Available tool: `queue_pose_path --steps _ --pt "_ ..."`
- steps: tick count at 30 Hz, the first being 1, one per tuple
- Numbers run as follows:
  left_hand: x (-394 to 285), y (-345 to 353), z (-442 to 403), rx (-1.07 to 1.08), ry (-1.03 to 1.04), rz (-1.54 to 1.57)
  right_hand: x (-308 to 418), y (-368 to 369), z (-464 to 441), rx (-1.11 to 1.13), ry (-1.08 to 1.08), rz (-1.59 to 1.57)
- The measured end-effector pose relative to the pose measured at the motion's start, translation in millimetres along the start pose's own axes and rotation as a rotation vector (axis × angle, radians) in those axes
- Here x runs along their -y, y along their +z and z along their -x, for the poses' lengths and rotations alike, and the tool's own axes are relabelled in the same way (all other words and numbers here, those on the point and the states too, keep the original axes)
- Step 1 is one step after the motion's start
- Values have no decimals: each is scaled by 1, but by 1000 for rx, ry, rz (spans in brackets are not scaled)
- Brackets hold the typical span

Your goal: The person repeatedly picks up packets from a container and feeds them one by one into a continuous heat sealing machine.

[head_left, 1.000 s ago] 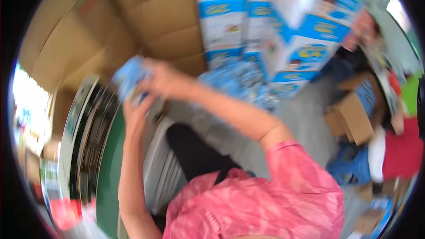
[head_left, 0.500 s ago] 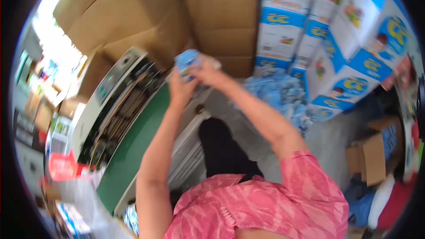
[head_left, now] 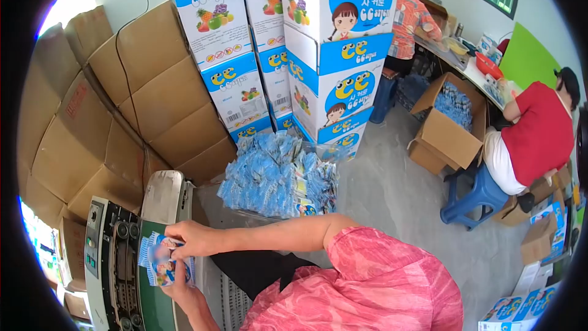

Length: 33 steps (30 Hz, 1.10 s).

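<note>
In the head view, several small blue-and-white printed packets (head_left: 164,274) lie together in my two hands, above a green conveyor belt (head_left: 147,312). My right hand (head_left: 195,240) closes on their upper right edge. From below, my left hand (head_left: 182,287) grips the lower right side, thumb on the front. To the left of the packets stands a bag-sealing machine (head_left: 98,251) with rollers and green buttons. A heap of similar blue packets (head_left: 269,175) fills a clear plastic bin beyond my right forearm.
Printed cartons (head_left: 340,73) are stacked behind the heap. Flattened brown cardboard (head_left: 147,79) leans on the wall, a black cable hanging over it. At right, a person in red (head_left: 542,129) sits on a blue stool (head_left: 471,202) near an open carton (head_left: 450,138); another person (head_left: 410,24) is at the table.
The view has swung to the right, bringing the co-workers and table into sight. My hands still hold the packets, which now show their printed fronts and sit lower left in the view.
</note>
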<state>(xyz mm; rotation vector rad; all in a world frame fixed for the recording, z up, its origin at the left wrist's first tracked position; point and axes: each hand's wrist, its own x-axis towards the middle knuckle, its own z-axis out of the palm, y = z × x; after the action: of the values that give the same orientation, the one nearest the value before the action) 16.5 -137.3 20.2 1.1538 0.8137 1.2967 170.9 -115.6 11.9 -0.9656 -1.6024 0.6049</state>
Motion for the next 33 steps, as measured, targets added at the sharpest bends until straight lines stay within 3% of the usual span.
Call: queue_pose_path --steps 1,5,10,14,17,22,25,30,33 --pt "3 -7 9 1 -7 -7 6 3 6 79 99 -72" --pt "17 -25 37 -65 -84 43 25 4 19 173 97 31" --pt "17 -24 51 -88 -79 47 26 10 29 130 102 -184" --pt "19 -24 47 -132 -30 46 25 3 34 -21 69 -55" --pt "21 -28 43 -107 -55 67 19 2 30 122 119 -40" --pt "12 -19 37 -161 -65 106 18 3 21 173 120 35" --pt "10 -23 35 -221 -24 109 19 6 21 131 198 -266" --pt "22 -40 36 -222 -36 120 22 7 23 219 388 -413" --pt "25 -45 35 -185 -75 108 16 19 20 112 99 -63"
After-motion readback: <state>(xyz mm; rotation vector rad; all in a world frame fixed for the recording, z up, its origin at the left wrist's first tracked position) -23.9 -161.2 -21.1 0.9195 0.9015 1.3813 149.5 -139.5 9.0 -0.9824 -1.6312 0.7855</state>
